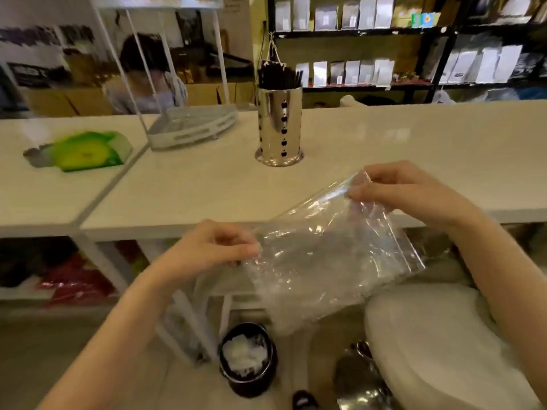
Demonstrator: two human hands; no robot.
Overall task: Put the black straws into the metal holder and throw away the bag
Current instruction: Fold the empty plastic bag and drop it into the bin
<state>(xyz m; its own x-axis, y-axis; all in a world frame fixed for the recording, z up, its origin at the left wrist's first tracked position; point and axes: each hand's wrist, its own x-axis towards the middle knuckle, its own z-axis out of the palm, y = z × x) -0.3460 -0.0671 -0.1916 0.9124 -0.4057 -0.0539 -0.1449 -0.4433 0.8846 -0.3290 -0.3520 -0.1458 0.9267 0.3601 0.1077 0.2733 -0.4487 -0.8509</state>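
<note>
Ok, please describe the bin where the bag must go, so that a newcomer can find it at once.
Start at the long white counter and look down to the floor under its near edge, left of the round white stool seat. There stands a small round black bin, below the clear plastic bag. It is the only dark container on the floor, with crumpled white waste inside.

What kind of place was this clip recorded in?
Probably a café or drinks shop counter: a metal holder of black straws stands on the white counter, with shelves of sealed pouches behind.
</note>
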